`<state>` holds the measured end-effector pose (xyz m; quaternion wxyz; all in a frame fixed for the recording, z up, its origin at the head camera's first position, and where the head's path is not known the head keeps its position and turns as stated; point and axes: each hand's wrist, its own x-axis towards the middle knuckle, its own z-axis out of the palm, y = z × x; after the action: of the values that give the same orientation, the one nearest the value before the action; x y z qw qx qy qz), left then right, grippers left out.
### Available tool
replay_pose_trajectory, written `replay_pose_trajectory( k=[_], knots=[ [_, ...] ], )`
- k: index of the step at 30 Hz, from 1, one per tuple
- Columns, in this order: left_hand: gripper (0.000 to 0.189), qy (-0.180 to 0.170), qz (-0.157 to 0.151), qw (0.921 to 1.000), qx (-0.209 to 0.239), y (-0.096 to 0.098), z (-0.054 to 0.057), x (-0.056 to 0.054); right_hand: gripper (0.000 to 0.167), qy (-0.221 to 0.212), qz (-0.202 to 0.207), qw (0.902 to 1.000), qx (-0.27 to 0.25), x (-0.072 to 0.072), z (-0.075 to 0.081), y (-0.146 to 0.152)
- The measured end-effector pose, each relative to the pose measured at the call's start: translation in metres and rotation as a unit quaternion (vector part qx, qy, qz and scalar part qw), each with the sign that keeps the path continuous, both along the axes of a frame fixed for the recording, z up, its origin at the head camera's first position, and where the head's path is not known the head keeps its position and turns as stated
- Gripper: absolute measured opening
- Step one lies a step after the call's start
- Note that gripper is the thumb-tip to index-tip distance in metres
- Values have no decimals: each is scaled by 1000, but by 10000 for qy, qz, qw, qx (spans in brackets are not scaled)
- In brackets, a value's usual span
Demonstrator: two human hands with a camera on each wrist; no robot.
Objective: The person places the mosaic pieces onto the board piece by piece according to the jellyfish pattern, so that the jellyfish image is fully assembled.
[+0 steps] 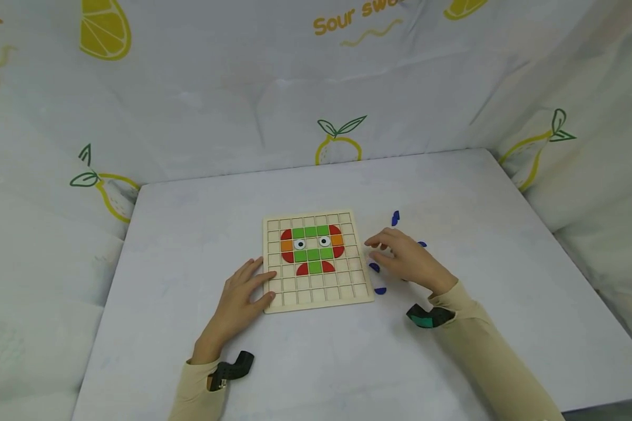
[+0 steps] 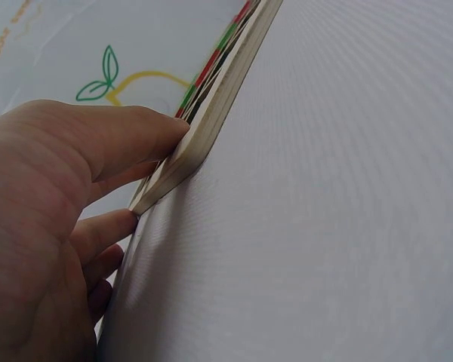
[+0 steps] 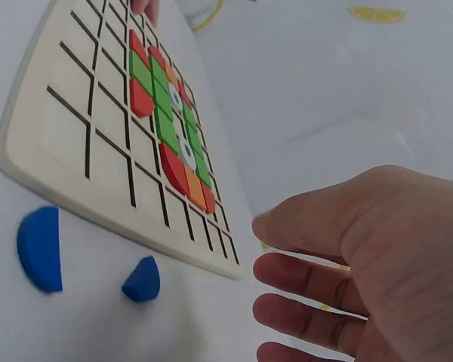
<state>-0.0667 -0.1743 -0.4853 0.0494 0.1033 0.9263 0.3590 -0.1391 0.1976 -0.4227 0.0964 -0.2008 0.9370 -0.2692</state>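
A square wooden grid board [image 1: 318,297] lies on the table with flat red, green and orange pieces and two eye pieces in its cells. My left hand [image 1: 239,301] rests at the board's left edge. In the left wrist view the thumb [image 2: 136,134] lies on top near the corner, and another finger touches the side. To the right of the board hovers my right hand [image 1: 408,260], fingers loosely bent, with nothing visible between them. Close to it are blue half-round pieces [image 1: 374,267], two of them plain in the right wrist view, one a larger half disc [image 3: 41,249].
More blue pieces [image 1: 396,217] lie beyond the right hand, one partly behind it. White cloth with lemon prints [image 1: 221,105] hangs behind and at the sides of the white table [image 1: 189,234]. Each wrist wears a dark camera mount [image 1: 429,316].
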Motion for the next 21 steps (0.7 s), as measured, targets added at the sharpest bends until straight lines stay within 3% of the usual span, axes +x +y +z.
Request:
replay_pose_trajectory(
  k=[11, 21],
  knots=[
    [44, 106, -15, 9999, -22, 0, 2, 0, 28, -131, -406, 9991, 35, -3, -2, 26],
    [43, 101, -50, 9999, 42, -1, 0, 0, 26, -351, -19, 9991, 244, 4, -19, 15]
  ],
)
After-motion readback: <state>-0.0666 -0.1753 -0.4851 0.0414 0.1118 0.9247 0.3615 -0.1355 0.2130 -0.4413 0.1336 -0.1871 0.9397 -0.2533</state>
